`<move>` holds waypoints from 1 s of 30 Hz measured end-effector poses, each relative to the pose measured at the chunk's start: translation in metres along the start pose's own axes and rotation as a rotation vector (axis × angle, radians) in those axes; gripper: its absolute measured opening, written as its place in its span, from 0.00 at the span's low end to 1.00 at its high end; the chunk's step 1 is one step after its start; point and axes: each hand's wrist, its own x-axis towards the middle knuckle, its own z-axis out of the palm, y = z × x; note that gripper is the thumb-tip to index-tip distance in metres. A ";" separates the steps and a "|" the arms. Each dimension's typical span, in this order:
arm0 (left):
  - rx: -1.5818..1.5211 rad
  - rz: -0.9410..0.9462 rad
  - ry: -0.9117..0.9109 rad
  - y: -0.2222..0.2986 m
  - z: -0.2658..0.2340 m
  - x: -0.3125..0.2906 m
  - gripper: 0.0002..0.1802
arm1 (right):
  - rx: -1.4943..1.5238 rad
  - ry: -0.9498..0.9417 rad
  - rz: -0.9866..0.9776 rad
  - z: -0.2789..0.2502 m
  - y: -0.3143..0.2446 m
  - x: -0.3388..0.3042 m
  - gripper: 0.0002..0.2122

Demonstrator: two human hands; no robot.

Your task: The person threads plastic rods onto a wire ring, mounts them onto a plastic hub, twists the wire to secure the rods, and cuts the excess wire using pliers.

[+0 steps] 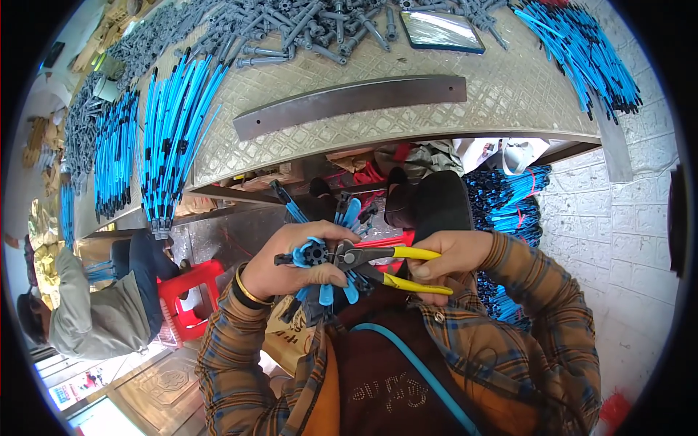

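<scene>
My left hand (pixel 273 260) grips a black round slotted hub (pixel 315 252) with blue plastic ribs fanned around it. Between thumb and fingers the hub faces up, and some ribs stick out beyond the hand. Yellow-handled pliers (pixel 414 253) are held in my right hand (pixel 462 254), its fingers around the two spread handles. The metal jaws reach the edge of the hub beside my left thumb; what lies between them is too small to make out.
Ahead is a patterned worktable (pixel 349 142) bearing a curved metal bar (pixel 349 102), grey plastic parts (pixel 291 29) and a flat shiny-topped block (pixel 442 31). Blue rib bundles (pixel 174 131) hang over its left edge. More bundles (pixel 509 203) stand below right. A person (pixel 109 305) sits left by a red stool (pixel 190 298).
</scene>
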 end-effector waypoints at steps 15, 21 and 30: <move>-0.043 0.076 -0.021 -0.002 0.005 0.000 0.27 | -0.048 -0.043 -0.041 0.003 -0.012 -0.004 0.11; -0.006 0.102 -0.014 -0.005 0.005 -0.003 0.27 | -0.114 -0.038 -0.082 0.001 -0.002 0.006 0.12; 0.010 0.123 -0.125 0.008 -0.002 -0.004 0.25 | -0.097 -0.039 -0.181 0.021 0.022 0.008 0.14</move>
